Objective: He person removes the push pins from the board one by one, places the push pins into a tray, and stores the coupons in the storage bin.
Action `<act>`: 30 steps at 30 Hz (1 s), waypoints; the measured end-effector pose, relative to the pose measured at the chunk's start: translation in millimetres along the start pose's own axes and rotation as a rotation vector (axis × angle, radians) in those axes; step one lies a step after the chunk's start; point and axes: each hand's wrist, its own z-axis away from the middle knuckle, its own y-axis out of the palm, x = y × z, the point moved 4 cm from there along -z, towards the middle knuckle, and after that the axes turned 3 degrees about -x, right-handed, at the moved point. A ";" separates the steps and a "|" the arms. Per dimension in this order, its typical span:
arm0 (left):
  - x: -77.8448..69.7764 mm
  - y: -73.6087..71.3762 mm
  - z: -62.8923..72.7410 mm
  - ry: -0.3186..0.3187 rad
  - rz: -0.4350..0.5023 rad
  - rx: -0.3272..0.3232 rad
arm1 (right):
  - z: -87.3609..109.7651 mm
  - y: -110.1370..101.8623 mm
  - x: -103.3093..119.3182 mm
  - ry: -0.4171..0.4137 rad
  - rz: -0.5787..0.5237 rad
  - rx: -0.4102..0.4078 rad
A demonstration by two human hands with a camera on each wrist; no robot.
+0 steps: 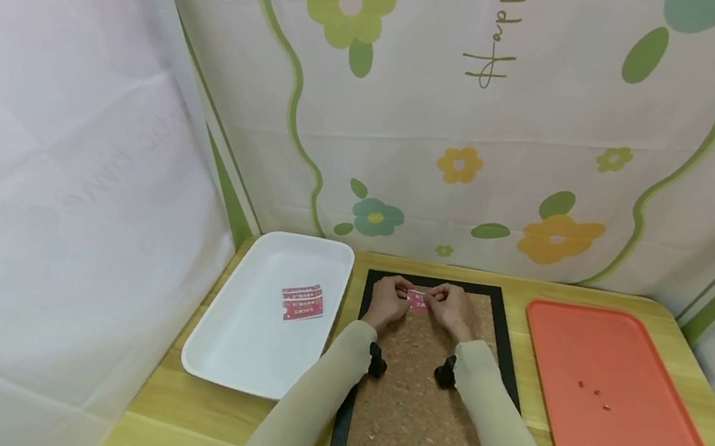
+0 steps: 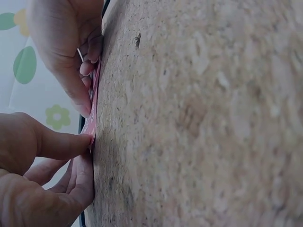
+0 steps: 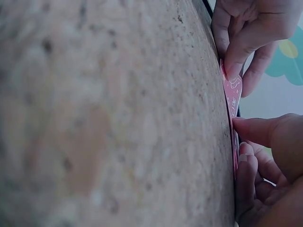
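Note:
A small red coupon point(image 1: 417, 300) with white print lies close against the upper part of a cork board point(image 1: 406, 413) in a black frame. My left hand point(image 1: 390, 300) pinches the coupon's left side; in the left wrist view its thumb point(image 2: 71, 144) presses the front face. On the other side my right hand point(image 1: 451, 311) pinches the coupon, and the right wrist view shows that thumb point(image 3: 255, 127) on its edge. The fingers hide both ends of the coupon.
A white tray point(image 1: 231, 339) on the left holds several overlapping red coupons point(image 1: 303, 308). On the right, an orange tray point(image 1: 628, 444) carries three tiny pieces point(image 1: 607, 407). Small shiny bits point(image 1: 372, 435) sit low on the cork. A printed curtain point(image 1: 412, 124) stands behind the table.

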 end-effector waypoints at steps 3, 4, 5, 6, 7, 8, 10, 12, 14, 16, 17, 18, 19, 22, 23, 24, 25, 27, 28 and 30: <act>-0.4 0.6 0.7 0.011 -0.004 0.000 | 1.1 0.0 -0.4 -0.005 0.009 -0.002; -0.6 0.8 0.9 0.016 -0.007 0.001 | 1.4 0.0 -0.4 -0.008 0.010 -0.001; -0.7 0.9 1.0 0.020 -0.011 0.002 | 1.7 -0.1 -0.5 -0.011 0.011 0.000; -0.7 1.1 1.2 0.021 -0.013 0.004 | 1.9 -0.1 -0.6 -0.014 0.010 0.002; -0.7 1.1 1.4 0.024 -0.016 0.004 | 2.2 0.2 -0.7 -0.018 0.007 0.007; -1.4 0.8 1.7 0.023 -0.016 0.005 | 2.4 -0.2 -0.3 -0.026 0.002 0.014; -2.6 0.2 2.3 0.022 -0.013 0.007 | 3.0 -1.0 0.3 -0.039 -0.007 0.023; -3.4 0.5 3.0 0.026 -0.015 0.014 | 3.9 -1.6 0.5 -0.054 -0.016 0.033; -4.0 1.8 3.9 0.038 -0.038 0.029 | 5.0 -2.5 0.3 -0.068 -0.026 0.039; -4.1 4.4 4.4 0.062 -0.074 0.044 | 6.1 -3.0 -0.4 -0.084 -0.034 0.047; -4.0 5.8 4.5 0.073 -0.091 0.052 | 6.6 -3.4 -0.7 -0.091 -0.038 0.051; -4.2 7.0 4.7 0.086 -0.108 0.055 | 6.9 -3.8 -0.9 -0.098 -0.048 0.058; -4.5 7.5 5.3 0.094 -0.119 0.057 | 7.6 -4.3 -0.9 -0.103 -0.059 0.065; -4.1 8.2 5.5 0.100 -0.106 0.068 | 9.2 -5.9 0.2 -0.120 -0.090 0.084; -3.6 8.1 5.4 0.096 -0.097 0.072 | 9.7 -6.4 0.5 -0.121 -0.099 0.091; -3.2 8.0 5.5 0.095 -0.088 0.076 | 9.9 -6.7 0.4 -0.118 -0.108 0.096; -2.6 7.9 5.4 0.090 -0.079 0.082 | 9.9 -6.7 0.0 -0.114 -0.113 0.099; -0.9 8.1 5.4 0.083 -0.062 0.090 | 9.9 -7.0 -0.8 -0.117 -0.119 0.102; -0.7 7.9 5.8 0.079 -0.055 0.092 | 9.7 -6.9 -1.4 -0.117 -0.124 0.102; -0.7 7.0 6.6 0.084 -0.055 0.094 | 9.9 -7.0 -1.8 -0.124 -0.135 0.099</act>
